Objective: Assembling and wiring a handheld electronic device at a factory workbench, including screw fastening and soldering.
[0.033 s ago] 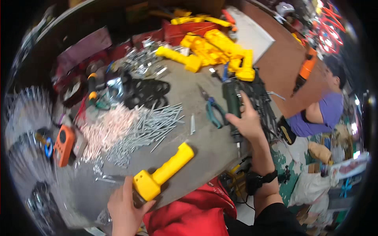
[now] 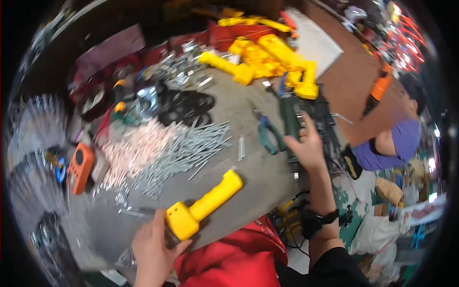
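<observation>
My left hand point(image 2: 155, 248) grips the wide end of a yellow plastic handle-shaped housing point(image 2: 203, 208) at the bench's near edge. The housing's narrower end points up and to the right. My right hand point(image 2: 308, 146) is over the lower part of a dark green electric screwdriver point(image 2: 290, 115), thumb and forefinger apart. Its other fingers are partly hidden, and no firm grip shows. Left of the screwdriver lie pliers with teal handles point(image 2: 270, 135). Two loose metal pins point(image 2: 241, 148) rest left of the pliers, beside a heap of long silver screws point(image 2: 184, 148).
Small pale pink parts point(image 2: 136, 146) adjoin the screws. More yellow housings point(image 2: 267, 57) are piled at the back. At left are an orange device point(image 2: 80, 167) and black parts point(image 2: 189, 107). A co-worker in purple point(image 2: 392, 143) sits at right, near an orange tool point(image 2: 379, 89).
The bench has shifted slightly right in the picture. My right forefinger looks a little more bent over the screwdriver. My left hand keeps its hold on the yellow housing.
</observation>
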Available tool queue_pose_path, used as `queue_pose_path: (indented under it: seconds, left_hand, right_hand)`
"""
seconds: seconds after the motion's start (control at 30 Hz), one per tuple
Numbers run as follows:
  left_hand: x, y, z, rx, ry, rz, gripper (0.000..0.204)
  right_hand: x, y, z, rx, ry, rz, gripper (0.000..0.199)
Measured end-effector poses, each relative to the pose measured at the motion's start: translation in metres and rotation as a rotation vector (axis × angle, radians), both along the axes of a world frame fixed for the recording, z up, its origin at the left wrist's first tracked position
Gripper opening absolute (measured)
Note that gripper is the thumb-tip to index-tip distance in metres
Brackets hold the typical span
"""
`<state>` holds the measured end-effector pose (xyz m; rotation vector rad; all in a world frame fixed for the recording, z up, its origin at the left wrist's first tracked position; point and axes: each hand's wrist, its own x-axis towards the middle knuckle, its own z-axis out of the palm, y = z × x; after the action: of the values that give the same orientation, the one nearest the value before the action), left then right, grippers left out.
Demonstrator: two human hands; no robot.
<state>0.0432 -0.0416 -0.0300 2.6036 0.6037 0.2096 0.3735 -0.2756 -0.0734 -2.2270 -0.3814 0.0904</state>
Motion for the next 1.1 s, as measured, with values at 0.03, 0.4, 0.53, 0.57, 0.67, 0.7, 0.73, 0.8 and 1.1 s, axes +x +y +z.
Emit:
queue_pose_path:
  seconds: [0.03, 0.4, 0.53, 0.57, 0.67, 0.7, 0.73, 0.8, 1.1]
  left_hand:
    - [0.004, 0.007, -0.001, 0.007, -0.002, -0.063, 0.086]
    - [0.009, 0.011, -0.01, 0.034, -0.051, -0.043, 0.089]
    - [0.007, 0.01, -0.009, 0.026, -0.044, -0.056, 0.089]
    - [0.007, 0.01, -0.009, 0.026, -0.033, -0.056, 0.089]
    - [0.006, 0.01, -0.009, 0.021, -0.033, -0.063, 0.089]
    - [0.005, 0.011, -0.009, 0.016, -0.046, -0.058, 0.089]
    - [0.005, 0.011, -0.009, 0.014, -0.042, -0.067, 0.089]
    - [0.006, 0.011, -0.009, 0.017, -0.05, -0.048, 0.09]
    - [0.008, 0.007, -0.005, -0.022, 0.024, -0.007, 0.088]
  right_hand:
    - [0.002, -0.002, -0.01, 0.231, 0.025, 0.035, 0.083]
    - [-0.071, 0.111, 0.041, 1.37, 0.912, 0.316, 0.051]
    - [-0.077, 0.104, 0.023, 1.497, 0.844, 0.143, 0.05]
    - [-0.078, 0.104, 0.02, 1.503, 0.848, 0.13, 0.05]
    - [-0.084, 0.107, 0.022, 1.505, 0.841, 0.151, 0.048]
    - [-0.086, 0.108, 0.022, 1.509, 0.836, 0.136, 0.048]
    - [-0.086, 0.111, 0.022, 1.475, 0.834, 0.12, 0.047]
    - [-0.086, 0.111, 0.02, 1.467, 0.868, 0.121, 0.045]
    - [-0.086, 0.11, 0.016, 1.514, 0.88, 0.144, 0.044]
